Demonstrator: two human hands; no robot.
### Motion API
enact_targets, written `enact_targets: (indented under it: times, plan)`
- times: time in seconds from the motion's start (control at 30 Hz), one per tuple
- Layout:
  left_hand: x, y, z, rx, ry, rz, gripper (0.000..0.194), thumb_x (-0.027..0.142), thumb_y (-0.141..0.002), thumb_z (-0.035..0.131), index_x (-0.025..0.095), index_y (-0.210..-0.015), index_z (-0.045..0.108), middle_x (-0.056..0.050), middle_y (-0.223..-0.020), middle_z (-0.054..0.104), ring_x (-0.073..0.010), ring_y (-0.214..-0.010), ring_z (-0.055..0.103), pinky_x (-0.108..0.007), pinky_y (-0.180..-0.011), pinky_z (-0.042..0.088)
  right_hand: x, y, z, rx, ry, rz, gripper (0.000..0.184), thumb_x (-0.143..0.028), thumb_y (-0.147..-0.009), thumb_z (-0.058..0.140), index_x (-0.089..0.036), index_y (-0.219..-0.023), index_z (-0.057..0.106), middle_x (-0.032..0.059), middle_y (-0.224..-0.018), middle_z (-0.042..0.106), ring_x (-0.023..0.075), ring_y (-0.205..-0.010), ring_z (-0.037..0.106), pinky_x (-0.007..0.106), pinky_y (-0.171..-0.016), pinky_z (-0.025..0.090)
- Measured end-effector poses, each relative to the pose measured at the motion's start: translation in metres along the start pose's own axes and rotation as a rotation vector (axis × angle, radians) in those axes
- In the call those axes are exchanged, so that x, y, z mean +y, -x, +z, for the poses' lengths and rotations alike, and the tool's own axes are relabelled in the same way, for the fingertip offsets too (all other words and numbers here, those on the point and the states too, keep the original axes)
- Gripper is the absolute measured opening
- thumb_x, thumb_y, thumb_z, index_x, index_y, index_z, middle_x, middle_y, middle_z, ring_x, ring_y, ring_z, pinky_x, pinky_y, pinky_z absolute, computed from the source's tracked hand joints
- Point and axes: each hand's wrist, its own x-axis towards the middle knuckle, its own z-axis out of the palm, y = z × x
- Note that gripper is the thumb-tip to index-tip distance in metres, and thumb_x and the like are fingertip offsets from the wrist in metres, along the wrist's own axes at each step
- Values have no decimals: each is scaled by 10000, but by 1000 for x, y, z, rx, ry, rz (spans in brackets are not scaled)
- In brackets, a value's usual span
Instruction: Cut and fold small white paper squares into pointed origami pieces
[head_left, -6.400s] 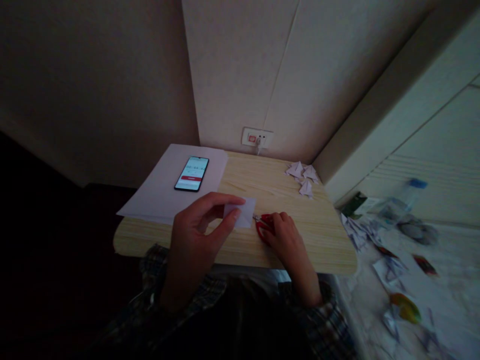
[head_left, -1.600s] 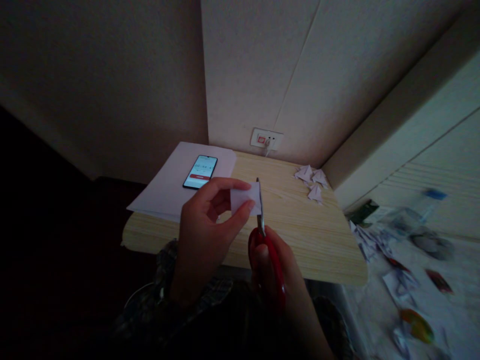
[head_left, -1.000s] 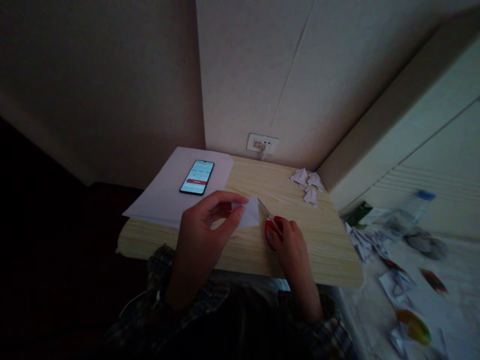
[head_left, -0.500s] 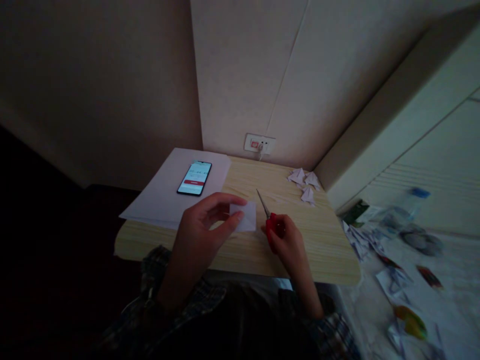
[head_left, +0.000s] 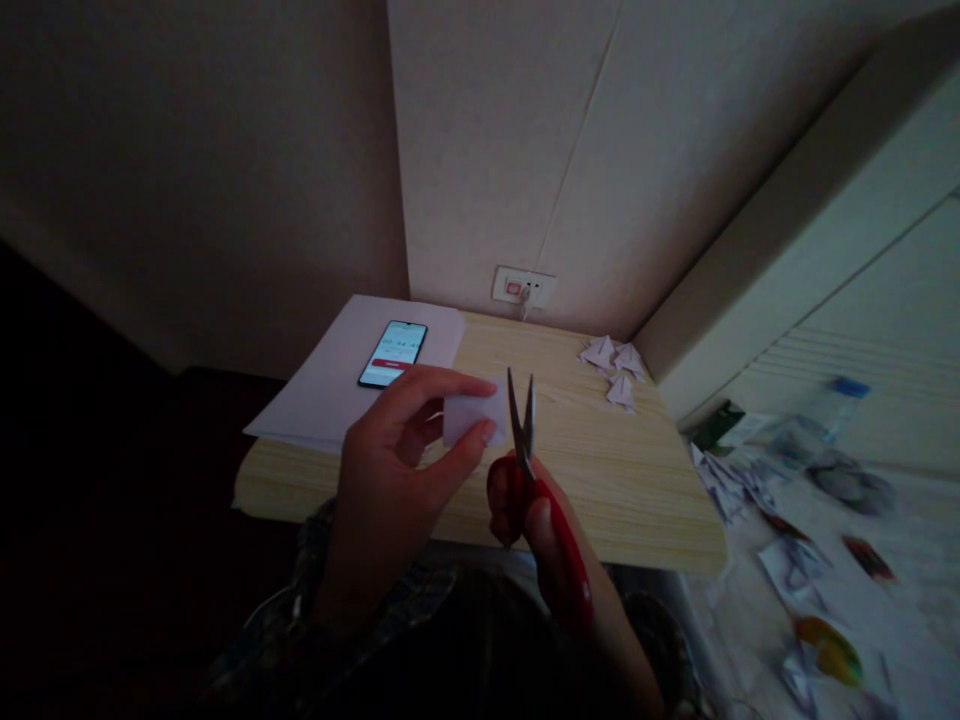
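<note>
Between the thumb and fingers of my left hand (head_left: 409, 450) is a small piece of white paper (head_left: 466, 415), held up over the table. My right hand (head_left: 551, 535) grips red-handled scissors (head_left: 521, 480), with fingers in the handle. Their blades are spread and point away from me, just right of the paper's right edge. In this dim view I cannot tell whether a blade touches the paper.
A phone (head_left: 394, 352) with a lit screen lies on white paper sheets (head_left: 322, 385) at the table's left. Folded paper pieces (head_left: 621, 390) sit at the back right of the wooden table (head_left: 622, 490). A wall socket (head_left: 523, 288) is behind. Right of the table are a bottle (head_left: 832, 410) and clutter.
My right hand has raised the scissors and turned them, and their blades have spread beside the paper. The paper in my left hand has shifted slightly left and up.
</note>
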Motion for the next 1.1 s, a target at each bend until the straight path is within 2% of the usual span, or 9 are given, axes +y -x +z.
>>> enact_targets:
  times: [0.17, 0.37, 0.63, 0.83, 1.1]
  plan:
    - [2, 2, -1, 0, -18, -29, 215, 63, -759, 743, 228, -897, 748, 4, -999, 723, -156, -984, 707, -215, -824, 612, -3, 5, 3, -44, -16, 31, 550, -788, -872, 490, -238, -884, 491, -30, -745, 443, 148, -639, 413, 272, -541, 372]
    - [4, 2, 0, -24, -12, -47, 220, 54, -767, 740, 226, -905, 748, 16, -1006, 718, -130, -955, 710, -185, -813, 601, -8, 5, 7, 27, 11, 71, 525, -765, -849, 551, -243, -862, 496, -32, -761, 473, 137, -630, 433, 268, -551, 387]
    - [2, -1, -2, -41, -2, -40, 207, 80, -757, 743, 221, -908, 749, -4, -997, 727, -163, -952, 723, -220, -791, 625, -8, 5, 9, 71, 1, 87, 548, -779, -819, 583, -236, -855, 523, -27, -770, 491, 135, -636, 433, 275, -551, 357]
    - [5, -1, 0, -41, -14, -61, 218, 47, -749, 743, 220, -880, 755, 20, -966, 721, -115, -903, 717, -150, -766, 598, -5, 6, 10, 86, -19, 82, 613, -837, -754, 595, -232, -823, 529, -47, -723, 449, 118, -590, 375, 262, -526, 338]
    - [6, 0, -1, -50, 23, -80, 236, 30, -753, 742, 221, -890, 759, 35, -955, 712, -86, -870, 712, -116, -747, 581, -2, 7, 9, 105, 43, 50, 587, -819, -801, 561, -233, -820, 529, -55, -706, 432, 107, -557, 336, 255, -504, 323]
